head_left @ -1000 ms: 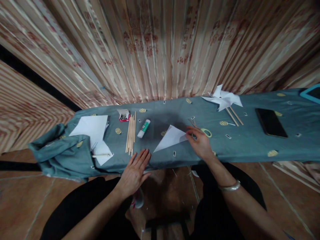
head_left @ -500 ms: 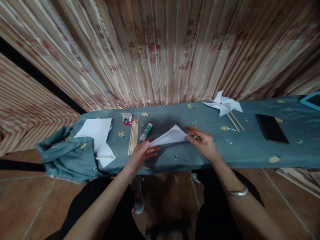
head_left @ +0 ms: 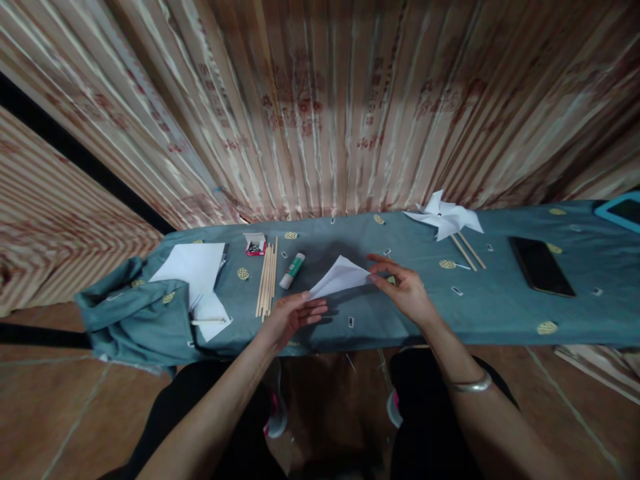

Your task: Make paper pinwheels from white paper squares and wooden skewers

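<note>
A folded white sheet of paper [head_left: 341, 278], roughly triangular, is held just above the cloth between both hands. My left hand [head_left: 293, 319] pinches its left corner between thumb and fingers, the other fingers stretched underneath. At the right corner, the thumb and fingertips of my right hand [head_left: 403, 285] grip the paper. Beyond my left hand lies a glue stick [head_left: 292, 271] with a green label. To its left is a bundle of several thin wooden sticks [head_left: 267, 279]. A small green item [head_left: 391, 281] shows partly behind my right fingers.
Left of the sticks stands an opened small red box [head_left: 255, 245] with dark bits inside. White paper sheets [head_left: 195, 260] lie further left by bunched cloth [head_left: 145, 320]. On the right are white paper pinwheels [head_left: 447, 217] on sticks, a black phone [head_left: 541, 265] and a blue-framed device [head_left: 620, 210].
My left hand has moved slightly right, bringing the paper's corners closer together. The paper's peak has shifted left. My right hand keeps its hold, and the view has tilted a little.
</note>
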A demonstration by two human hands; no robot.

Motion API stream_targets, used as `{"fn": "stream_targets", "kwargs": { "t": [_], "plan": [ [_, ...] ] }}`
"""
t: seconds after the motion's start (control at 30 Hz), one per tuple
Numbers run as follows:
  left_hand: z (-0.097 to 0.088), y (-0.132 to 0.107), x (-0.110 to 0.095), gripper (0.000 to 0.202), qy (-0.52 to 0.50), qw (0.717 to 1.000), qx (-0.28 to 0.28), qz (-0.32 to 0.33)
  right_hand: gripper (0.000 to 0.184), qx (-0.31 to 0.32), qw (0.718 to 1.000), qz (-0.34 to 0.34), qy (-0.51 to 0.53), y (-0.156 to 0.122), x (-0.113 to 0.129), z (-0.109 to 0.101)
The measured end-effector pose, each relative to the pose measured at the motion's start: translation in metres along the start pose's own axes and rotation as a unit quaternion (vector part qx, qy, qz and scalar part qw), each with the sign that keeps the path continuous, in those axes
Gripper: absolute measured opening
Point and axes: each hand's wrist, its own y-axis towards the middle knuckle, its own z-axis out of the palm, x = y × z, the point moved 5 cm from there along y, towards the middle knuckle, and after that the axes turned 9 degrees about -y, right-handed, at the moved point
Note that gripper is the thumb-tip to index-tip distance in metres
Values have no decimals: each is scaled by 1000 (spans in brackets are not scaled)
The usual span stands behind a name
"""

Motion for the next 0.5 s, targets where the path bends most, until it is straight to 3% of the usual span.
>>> {"fn": "stream_targets", "kwargs": {
  "t": [0.17, 0.37, 0.5],
  "plan": [
    [3, 7, 3, 16, -7, 1000, -17, 4, 18, 2, 1000, 1, -13, 3, 1, 1],
    [10, 20, 7, 36, 14, 999, -24, 16, 21, -8, 1000, -4, -18, -3, -3, -3],
    [10, 28, 9, 31, 14, 997, -54, 52, 22, -69, 998, 8, 1, 3, 5, -13]
  ]
}}
